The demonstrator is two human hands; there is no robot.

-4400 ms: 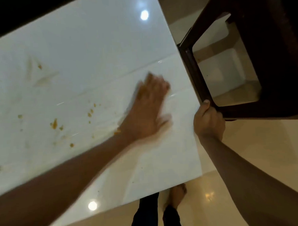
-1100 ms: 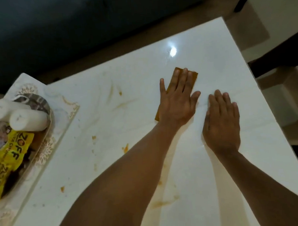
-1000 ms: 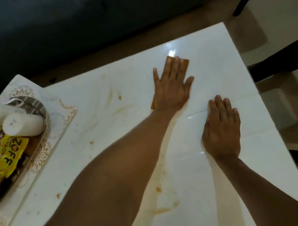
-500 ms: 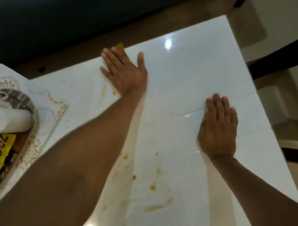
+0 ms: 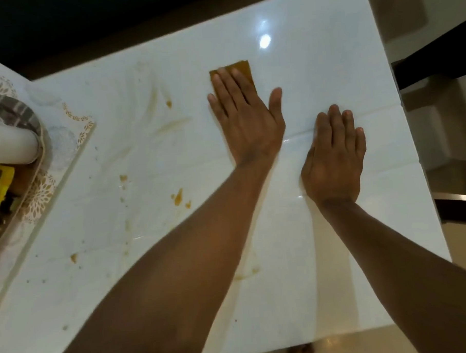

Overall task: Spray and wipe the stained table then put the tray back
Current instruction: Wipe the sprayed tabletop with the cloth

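Mid-wipe: left hand flat, fingers extended, pressing brown cloth at table 12 o'clock. Right hand flat, holding nothing. Stains remain toward 9; tray at 9, not yet returned.

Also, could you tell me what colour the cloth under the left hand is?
Mustard brown cloth, plain, under the left hand; head view.
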